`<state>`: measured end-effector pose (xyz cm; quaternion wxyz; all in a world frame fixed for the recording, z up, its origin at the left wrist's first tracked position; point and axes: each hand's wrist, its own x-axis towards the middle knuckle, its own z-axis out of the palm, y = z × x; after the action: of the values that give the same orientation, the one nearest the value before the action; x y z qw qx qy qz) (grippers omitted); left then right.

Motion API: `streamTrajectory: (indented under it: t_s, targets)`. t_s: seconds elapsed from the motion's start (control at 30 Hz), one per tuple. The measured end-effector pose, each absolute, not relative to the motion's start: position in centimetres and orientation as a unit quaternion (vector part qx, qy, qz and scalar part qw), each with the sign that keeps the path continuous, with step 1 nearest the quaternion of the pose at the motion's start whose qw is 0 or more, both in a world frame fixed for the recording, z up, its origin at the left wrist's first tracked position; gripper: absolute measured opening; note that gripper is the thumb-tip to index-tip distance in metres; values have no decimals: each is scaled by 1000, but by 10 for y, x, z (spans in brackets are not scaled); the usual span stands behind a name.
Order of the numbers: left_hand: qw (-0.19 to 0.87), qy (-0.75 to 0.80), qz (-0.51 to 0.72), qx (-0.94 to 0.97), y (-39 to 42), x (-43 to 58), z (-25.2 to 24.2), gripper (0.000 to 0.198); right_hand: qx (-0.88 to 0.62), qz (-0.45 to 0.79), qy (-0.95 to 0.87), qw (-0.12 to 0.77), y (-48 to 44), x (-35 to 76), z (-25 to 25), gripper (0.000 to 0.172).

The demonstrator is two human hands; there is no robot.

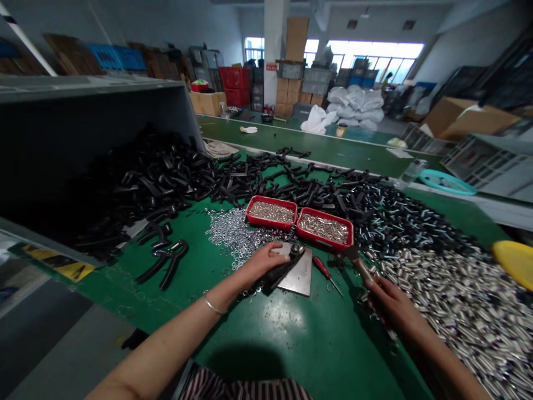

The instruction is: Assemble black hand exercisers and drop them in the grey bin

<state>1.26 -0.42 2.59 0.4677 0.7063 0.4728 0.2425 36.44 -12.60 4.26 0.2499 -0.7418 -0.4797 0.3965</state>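
My left hand (262,264) is shut on a black plastic hand-grip handle (277,274), pressing it against a scuffed steel plate (300,273). My right hand (391,305) grips a slim brown-shafted hand tool (360,264), whose tip is partly hidden. A red-handled screwdriver (325,272) lies between my hands. Just beyond stand two red trays, one of small screws or pins (271,213) and one of short metal sleeves (323,229). Loose steel washers (233,236) spread left of them. Silver cylinders (458,311) cover the bench beside my right hand.
Black handles (166,178) heap along the green bench (258,344) from a grey hopper (83,91). Assembled black grips (166,264) lie near its edge. A yellow dish (514,264) sits far right. Behind stand a second green bench, boxes and white sacks.
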Motion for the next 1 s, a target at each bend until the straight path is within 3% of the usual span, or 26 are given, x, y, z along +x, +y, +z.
streamTrajectory:
  t_s: [0.1, 0.2, 0.3, 0.47, 0.53, 0.63, 0.83, 1.0]
  targets:
    - [362, 512, 260, 734, 3, 11, 22, 52, -773, 177, -581, 182, -126, 402, 35, 38]
    - [251, 512, 247, 784, 3, 8, 11, 36, -726, -51, -658, 192, -116, 395, 35, 35]
    - [240, 472, 248, 811, -3, 9, 3, 34, -678, -12, -706, 205, -97, 349, 30, 31]
    - [228, 465, 235, 822, -9, 21, 3, 37, -706, 51, -706, 37, -62, 283, 11, 25]
    - [237, 470, 242, 815, -9, 24, 5, 34, -705, 57, -706, 34, -51, 280, 11, 22]
    - [263, 465, 240, 811, -9, 22, 6, 36, -690, 121, -695, 161, -40, 283, 25, 20]
    - [319, 439, 203, 815, -8, 11, 6, 40, -554, 447, -522, 470, -33, 241, 39, 28]
    - [308, 474, 218, 795, -6, 18, 5, 36, -536, 473, -471, 516, -28, 211, 14, 30]
